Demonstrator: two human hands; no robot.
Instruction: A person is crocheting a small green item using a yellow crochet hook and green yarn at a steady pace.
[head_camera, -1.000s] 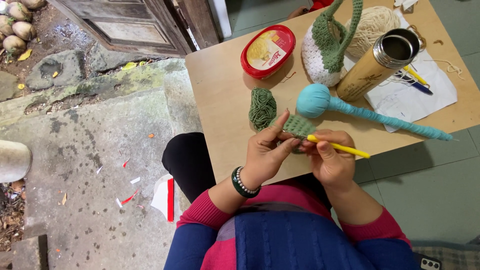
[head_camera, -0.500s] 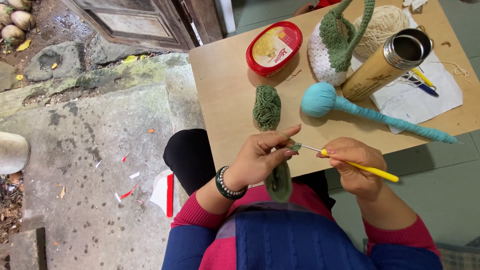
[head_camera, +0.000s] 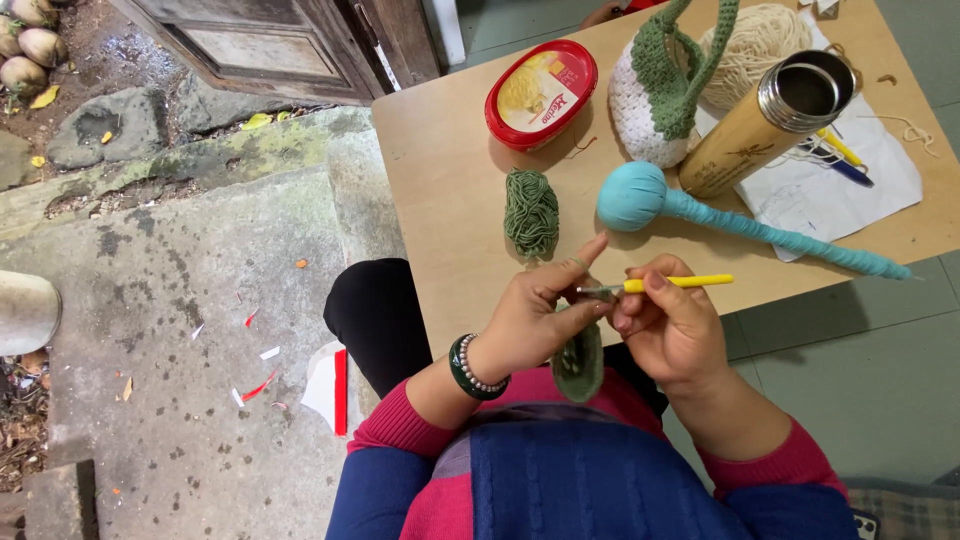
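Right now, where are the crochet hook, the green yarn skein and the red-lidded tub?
crochet hook (head_camera: 680, 283), head view, yellow handle.
green yarn skein (head_camera: 531, 211), head view, middle of bundle.
red-lidded tub (head_camera: 541, 93), head view, lid centre.

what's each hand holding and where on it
The right hand grips a yellow crochet hook along its handle, near the metal tip. The left hand pinches the upper edge of a green crocheted piece, which hangs below.

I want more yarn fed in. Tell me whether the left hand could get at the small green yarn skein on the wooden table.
Probably yes: the small green yarn skein lies just beyond the left hand, with bare wooden table between, though that hand holds the green crocheted piece.
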